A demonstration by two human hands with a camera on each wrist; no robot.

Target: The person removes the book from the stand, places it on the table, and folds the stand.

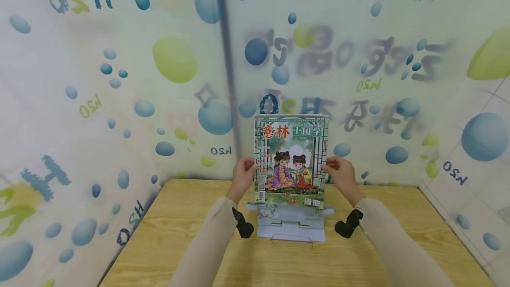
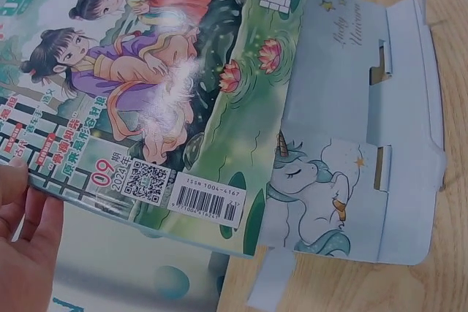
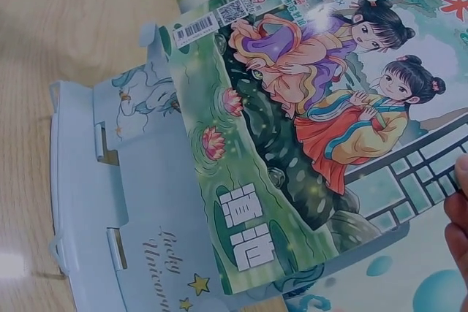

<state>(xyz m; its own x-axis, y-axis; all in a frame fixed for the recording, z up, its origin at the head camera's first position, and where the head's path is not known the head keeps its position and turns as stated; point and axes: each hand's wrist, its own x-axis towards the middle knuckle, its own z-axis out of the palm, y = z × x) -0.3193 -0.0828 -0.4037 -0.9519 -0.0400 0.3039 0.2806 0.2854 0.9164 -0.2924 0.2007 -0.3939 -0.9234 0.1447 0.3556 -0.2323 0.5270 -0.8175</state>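
Observation:
A magazine point(image 1: 292, 167) with two cartoon figures on its cover is held upright between both hands. My left hand point(image 1: 243, 176) pinches its left edge, thumb in front and fingers behind, as the left wrist view also shows. On the opposite edge, my right hand point(image 1: 341, 175) pinches the cover the same way. Just below and behind the magazine stands a pale blue book stand point(image 1: 291, 230), printed with a unicorn point(image 2: 311, 195) and the words "Lucky Unicorn". The magazine hides the stand's upper part. Whether the magazine's lower edge touches the stand, I cannot tell.
The stand rests on a wooden table point(image 1: 187, 234). Behind and at both sides hang pale curtains point(image 1: 175, 101) with blue and green bubble prints. A dark wrist device point(image 1: 244, 225) is strapped at the left wrist, another point(image 1: 348, 224) at the right.

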